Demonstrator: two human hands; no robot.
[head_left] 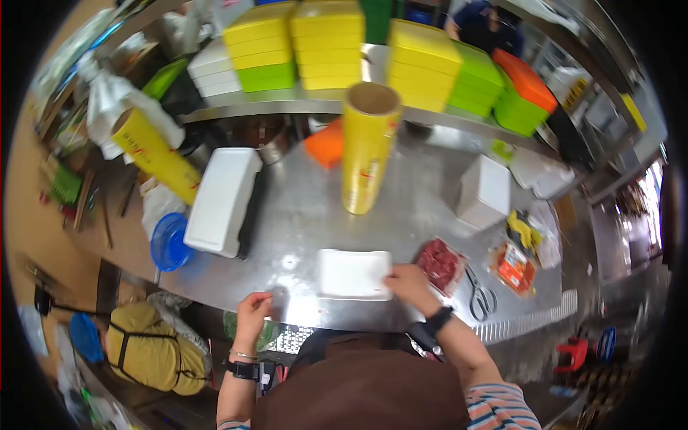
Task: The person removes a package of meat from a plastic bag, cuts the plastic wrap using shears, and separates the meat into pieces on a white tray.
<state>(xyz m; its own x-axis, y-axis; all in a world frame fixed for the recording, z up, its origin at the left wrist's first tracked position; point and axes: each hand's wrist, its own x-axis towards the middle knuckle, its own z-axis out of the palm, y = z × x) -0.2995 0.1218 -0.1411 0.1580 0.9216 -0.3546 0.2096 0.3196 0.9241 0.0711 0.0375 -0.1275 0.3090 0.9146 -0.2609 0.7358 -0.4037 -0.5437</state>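
Observation:
A white rectangular box (355,274) lies flat on the steel table near its front edge. My right hand (411,284) is closed at the box's right end, with the fingertips on its rim. Left of the box and apart from it, my left hand (254,313) hovers by the table edge with its fingers bent together; whether anything thin is between them is not visible. Just beyond my right hand lies a pack of red meat (439,266). Scissors (480,295) with dark handles rest to the right of the meat.
A yellow roll of wrap (369,154) stands upright mid-table on the steel surface (301,208). At left are a long white container (223,201) and a blue basin (170,242). An orange packet (514,269) and a white box (485,192) sit right. Stacked yellow boxes (326,46) line the shelf.

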